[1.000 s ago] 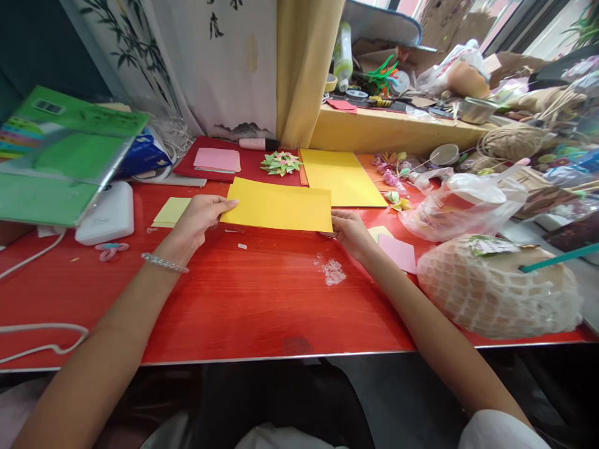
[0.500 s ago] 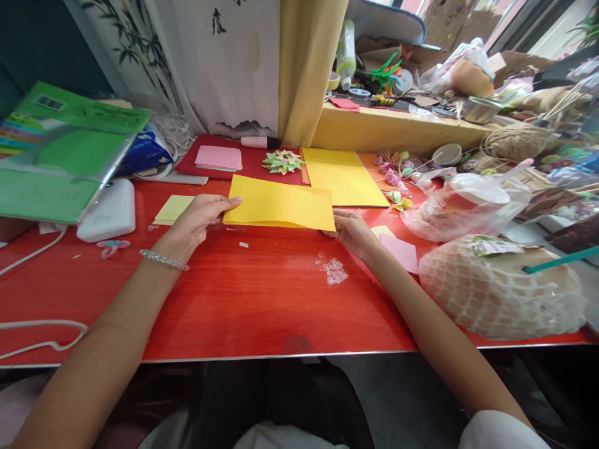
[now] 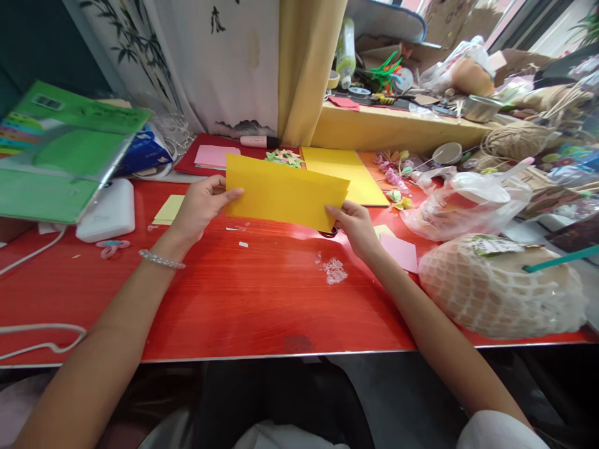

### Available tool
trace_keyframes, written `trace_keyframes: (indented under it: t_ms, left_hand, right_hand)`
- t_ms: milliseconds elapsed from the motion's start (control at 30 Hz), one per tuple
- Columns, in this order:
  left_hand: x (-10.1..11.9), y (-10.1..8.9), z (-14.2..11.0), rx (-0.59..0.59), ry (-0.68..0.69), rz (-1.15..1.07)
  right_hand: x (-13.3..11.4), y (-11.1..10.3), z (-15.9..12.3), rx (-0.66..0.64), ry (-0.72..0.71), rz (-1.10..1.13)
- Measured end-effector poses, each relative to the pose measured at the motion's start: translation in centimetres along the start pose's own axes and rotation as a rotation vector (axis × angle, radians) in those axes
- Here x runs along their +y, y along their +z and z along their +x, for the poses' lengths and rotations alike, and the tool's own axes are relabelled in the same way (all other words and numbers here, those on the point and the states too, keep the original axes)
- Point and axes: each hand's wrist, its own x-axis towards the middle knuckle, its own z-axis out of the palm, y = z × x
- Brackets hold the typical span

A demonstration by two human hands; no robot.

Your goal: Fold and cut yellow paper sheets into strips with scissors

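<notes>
A sheet of yellow paper is held up above the red table, tilted so its broad face shows. My left hand pinches its left edge, thumb in front. On the right edge, my right hand grips the sheet with its thumb on the front and its fingers behind. A small dark object lies under the sheet's lower right corner, mostly hidden. Behind the sheet are a larger yellow sheet and a green and pink paper flower, partly covered.
Pink paper squares lie on a red folder at the back; pale yellow squares are left. At right stand a netted fruit with a straw and a plastic bag. A white power bank and green pack are at left.
Both hands have raised the yellow sheet and tipped it more upright, now covering part of the paper flower. My right thumb has come round onto its front face.
</notes>
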Motion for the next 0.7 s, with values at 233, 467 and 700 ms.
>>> trace_keyframes:
  t_ms: [233, 467, 700]
  left_hand:
    - [-1.2, -2.5, 0.7, -0.222, -0.081, 0.267]
    - [-2.1, -3.4, 1.0, -0.253, -0.1, 0.297]
    - [-2.3, -3.7, 1.3, -0.219, -0.071, 0.284]
  right_hand:
    - [0.9, -0.3, 0.4, -0.033, -0.032, -0.224]
    - [0.7, -0.3, 0.2, -0.099, -0.064, -0.377]
    - [0.4, 0.0, 0.0, -0.09, -0.073, -0.358]
